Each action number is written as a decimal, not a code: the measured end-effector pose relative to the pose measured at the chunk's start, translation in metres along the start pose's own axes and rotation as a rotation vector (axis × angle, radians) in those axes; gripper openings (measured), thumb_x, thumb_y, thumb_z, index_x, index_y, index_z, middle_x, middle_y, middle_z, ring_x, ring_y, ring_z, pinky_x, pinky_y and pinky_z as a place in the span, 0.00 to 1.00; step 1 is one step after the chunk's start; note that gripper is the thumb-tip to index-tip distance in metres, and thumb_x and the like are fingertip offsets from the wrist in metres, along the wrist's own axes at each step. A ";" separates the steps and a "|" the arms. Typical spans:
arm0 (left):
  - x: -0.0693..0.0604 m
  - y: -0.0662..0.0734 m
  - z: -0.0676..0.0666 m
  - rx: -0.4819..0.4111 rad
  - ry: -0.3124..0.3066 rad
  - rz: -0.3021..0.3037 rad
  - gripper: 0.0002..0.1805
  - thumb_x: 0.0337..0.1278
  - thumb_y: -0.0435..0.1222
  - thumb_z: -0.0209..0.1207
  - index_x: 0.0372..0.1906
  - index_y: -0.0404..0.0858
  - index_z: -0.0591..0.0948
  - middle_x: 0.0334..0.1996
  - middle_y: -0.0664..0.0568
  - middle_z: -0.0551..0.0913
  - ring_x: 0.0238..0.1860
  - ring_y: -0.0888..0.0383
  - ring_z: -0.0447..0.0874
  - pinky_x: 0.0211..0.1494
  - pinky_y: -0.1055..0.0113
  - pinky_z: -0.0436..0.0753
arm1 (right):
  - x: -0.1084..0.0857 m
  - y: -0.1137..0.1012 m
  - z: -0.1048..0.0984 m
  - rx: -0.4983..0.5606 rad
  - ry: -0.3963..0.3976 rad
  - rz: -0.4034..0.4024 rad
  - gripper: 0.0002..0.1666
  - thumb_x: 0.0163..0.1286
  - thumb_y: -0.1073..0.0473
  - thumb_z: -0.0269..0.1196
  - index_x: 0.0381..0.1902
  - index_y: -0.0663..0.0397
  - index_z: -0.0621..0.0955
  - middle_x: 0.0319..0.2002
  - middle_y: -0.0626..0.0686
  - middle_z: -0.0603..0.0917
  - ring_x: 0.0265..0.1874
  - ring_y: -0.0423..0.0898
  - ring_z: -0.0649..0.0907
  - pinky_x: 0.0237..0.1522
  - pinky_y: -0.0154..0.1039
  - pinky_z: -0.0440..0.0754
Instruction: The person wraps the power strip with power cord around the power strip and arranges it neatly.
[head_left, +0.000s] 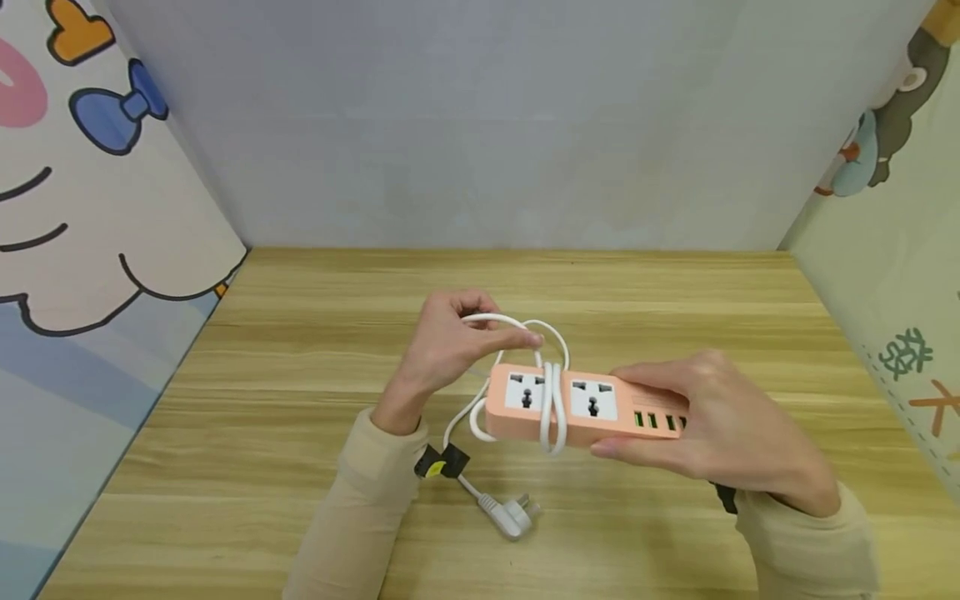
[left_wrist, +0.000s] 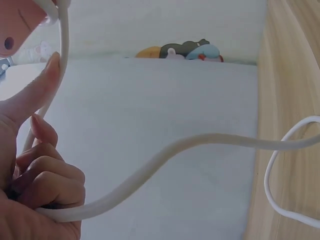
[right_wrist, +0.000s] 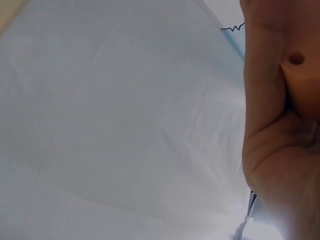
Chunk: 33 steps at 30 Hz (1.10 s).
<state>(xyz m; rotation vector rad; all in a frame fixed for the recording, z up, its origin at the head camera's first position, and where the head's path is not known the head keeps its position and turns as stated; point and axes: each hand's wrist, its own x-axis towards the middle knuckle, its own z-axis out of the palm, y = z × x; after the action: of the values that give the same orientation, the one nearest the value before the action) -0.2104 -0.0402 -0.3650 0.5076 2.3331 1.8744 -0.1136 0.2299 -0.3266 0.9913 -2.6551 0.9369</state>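
An orange power strip [head_left: 592, 432] with white sockets is held above the table by the right hand [head_left: 738, 421], its thumb and fingers on opposite long sides at the USB end. White cable [head_left: 553, 408] loops around the strip between the two sockets. At the strip's other end, the left hand [head_left: 457, 342] grips the cable; in the left wrist view the left hand [left_wrist: 40, 165] has its fingers curled round the cable [left_wrist: 165, 155] and its thumb along it. In the right wrist view the right hand [right_wrist: 270, 110] holds the strip [right_wrist: 305, 90].
The white plug [head_left: 510, 515] hangs or lies on the near side of the wooden table [head_left: 300, 358], below the strip; which, I cannot tell. A black tag [head_left: 453, 460] is near the left sleeve. A grey wall [head_left: 510, 125] stands behind, with cartoon-printed panels on both sides.
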 end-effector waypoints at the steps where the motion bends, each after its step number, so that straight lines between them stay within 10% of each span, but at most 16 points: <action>1: -0.001 0.002 0.000 -0.013 -0.003 -0.004 0.21 0.41 0.44 0.81 0.23 0.41 0.77 0.11 0.60 0.64 0.18 0.64 0.57 0.24 0.71 0.60 | 0.001 0.000 0.000 -0.007 -0.005 -0.001 0.21 0.54 0.43 0.79 0.44 0.36 0.86 0.26 0.32 0.81 0.21 0.28 0.74 0.25 0.25 0.71; 33: -0.014 0.030 0.004 -0.025 0.019 -0.056 0.19 0.47 0.43 0.78 0.21 0.40 0.79 0.12 0.61 0.67 0.18 0.64 0.60 0.24 0.71 0.60 | 0.007 0.000 0.003 -0.120 -0.029 0.017 0.19 0.53 0.37 0.77 0.32 0.35 0.82 0.18 0.29 0.71 0.15 0.25 0.67 0.20 0.24 0.64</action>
<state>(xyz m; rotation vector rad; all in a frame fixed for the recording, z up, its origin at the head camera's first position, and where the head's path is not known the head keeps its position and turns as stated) -0.1901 -0.0354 -0.3393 0.4182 2.3076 1.8894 -0.1187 0.2244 -0.3262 0.9645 -2.7110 0.7617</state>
